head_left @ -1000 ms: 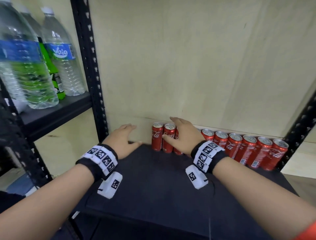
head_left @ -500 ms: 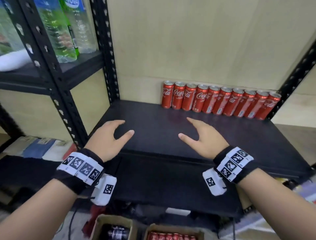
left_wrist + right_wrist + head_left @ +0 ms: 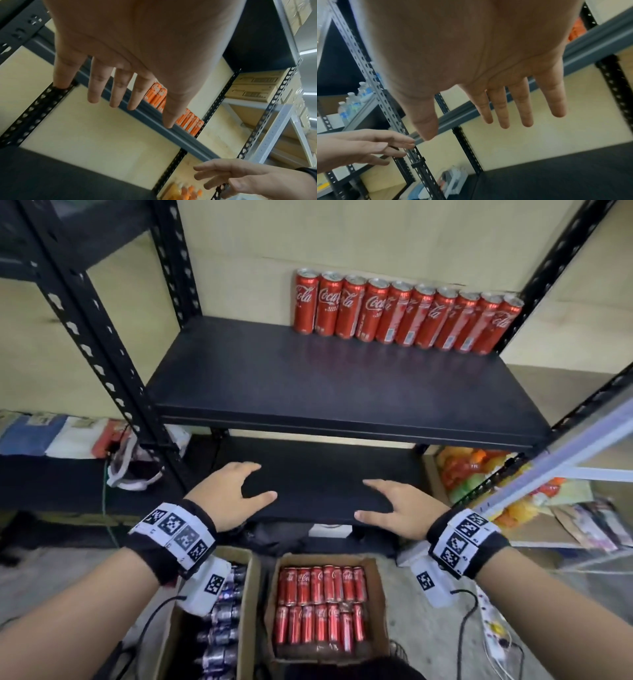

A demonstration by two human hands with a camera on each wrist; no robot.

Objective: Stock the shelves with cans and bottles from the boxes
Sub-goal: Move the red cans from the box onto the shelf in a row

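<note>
Both hands empty, fingers spread: left hand [image 3: 229, 494], right hand [image 3: 397, 508], hovering before the lower shelf. Box of red cola cans [image 3: 320, 606] lies on the floor below and nearer, between them; cans flat, long axes running near-far; neither hand clearly nearer

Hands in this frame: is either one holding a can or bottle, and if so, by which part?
Nothing is held. The left hand and right hand are both open with fingers spread, above the box of red cans on the floor.
</note>
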